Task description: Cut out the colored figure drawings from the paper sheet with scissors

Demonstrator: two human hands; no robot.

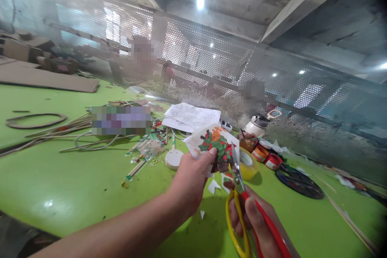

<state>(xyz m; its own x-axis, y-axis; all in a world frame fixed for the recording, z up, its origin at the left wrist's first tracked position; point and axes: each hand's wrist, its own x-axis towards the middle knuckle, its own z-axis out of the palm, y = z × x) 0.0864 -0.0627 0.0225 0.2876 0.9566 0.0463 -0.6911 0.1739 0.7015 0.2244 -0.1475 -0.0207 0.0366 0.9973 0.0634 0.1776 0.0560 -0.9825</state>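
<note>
Scissors [237,175] at leaf-and-berry paper [220,142]
My left hand [192,175] pinches the paper; my right hand [258,217] grips the scissors.

Scissors [238,183]: shiny metal blades [235,161], smooth plastic-looking handles [273,225]. Printed sheet [219,145]: matt paper. Tape roll [250,169]: glossy plastic. Tabletop [121,197]: smooth, glossy, catching glare. Cardboard sheet [45,78]: matt. Sticks [79,123]: dull, wood-like. Screen [187,62]: perforated, material unclear.
</note>
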